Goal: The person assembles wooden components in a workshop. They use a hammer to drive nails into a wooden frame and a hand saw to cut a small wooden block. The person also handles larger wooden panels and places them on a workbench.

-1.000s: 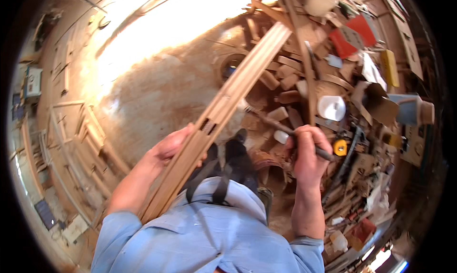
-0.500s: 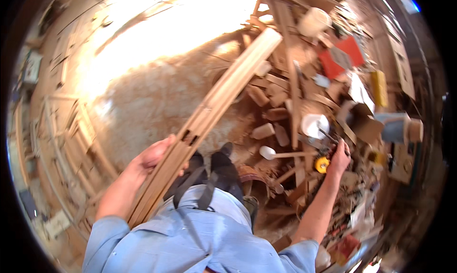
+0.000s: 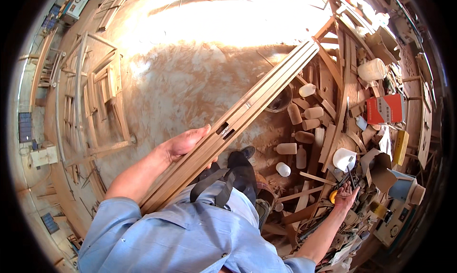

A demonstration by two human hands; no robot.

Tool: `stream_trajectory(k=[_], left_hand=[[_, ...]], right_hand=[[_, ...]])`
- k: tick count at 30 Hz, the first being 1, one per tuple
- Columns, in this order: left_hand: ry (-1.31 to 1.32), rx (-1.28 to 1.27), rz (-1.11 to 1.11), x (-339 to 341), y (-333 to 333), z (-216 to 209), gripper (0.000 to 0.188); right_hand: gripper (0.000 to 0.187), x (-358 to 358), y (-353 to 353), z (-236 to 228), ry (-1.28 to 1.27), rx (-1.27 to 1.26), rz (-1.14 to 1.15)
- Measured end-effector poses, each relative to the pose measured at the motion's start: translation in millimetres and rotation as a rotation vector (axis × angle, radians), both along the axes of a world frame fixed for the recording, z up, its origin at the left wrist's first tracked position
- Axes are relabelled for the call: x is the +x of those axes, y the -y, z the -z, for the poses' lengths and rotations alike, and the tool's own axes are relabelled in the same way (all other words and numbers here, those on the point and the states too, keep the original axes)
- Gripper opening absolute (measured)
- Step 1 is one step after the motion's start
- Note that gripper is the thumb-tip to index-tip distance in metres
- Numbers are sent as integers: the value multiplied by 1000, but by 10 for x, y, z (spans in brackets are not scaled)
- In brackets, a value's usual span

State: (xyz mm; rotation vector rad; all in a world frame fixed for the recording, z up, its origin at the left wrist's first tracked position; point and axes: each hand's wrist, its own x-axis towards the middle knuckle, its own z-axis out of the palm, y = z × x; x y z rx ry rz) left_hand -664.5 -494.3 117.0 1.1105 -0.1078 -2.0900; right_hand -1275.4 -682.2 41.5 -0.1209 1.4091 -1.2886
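My left hand [image 3: 188,142] is wrapped round long wooden beams [image 3: 266,92] lying side by side, its thumb on top and its fingertips showing beyond the near edge. They slant from my left side toward the far right. Dark rectangular slots are cut in them just past the hand. Over the cluttered bench at right, my right hand [image 3: 346,197] is open, palm up, fingers spread. By its fingertips, a dark rod [image 3: 351,177] leans at a white tub [image 3: 343,159]; whether they touch cannot be made out. A yellow tape measure [image 3: 332,196] lies beside that hand, partly hidden.
Plastic bottles [image 3: 285,148] and a dark bucket [image 3: 280,99] stand on the floor at right. Beyond the tub are a red box [image 3: 384,109], an open cardboard box [image 3: 381,172] and a whitish jar [image 3: 372,70]. Wooden frames [image 3: 107,89] lie at left.
My view has shifted, so the bench appears lower and farther right. My right hand, earlier blurred with fingers drawn together by the rod, now has spread fingers. My left hand still holds the beams.
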Motion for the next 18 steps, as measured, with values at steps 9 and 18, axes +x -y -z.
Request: stream_trajectory(k=[9, 18], left_hand=[[-8, 6, -99, 646, -830, -36, 62], [-27, -10, -201, 1248, -1677, 58, 63]], right_hand=[[41, 864, -656, 147, -77, 90, -112], [29, 3683, -1752, 96, 64, 200, -916]])
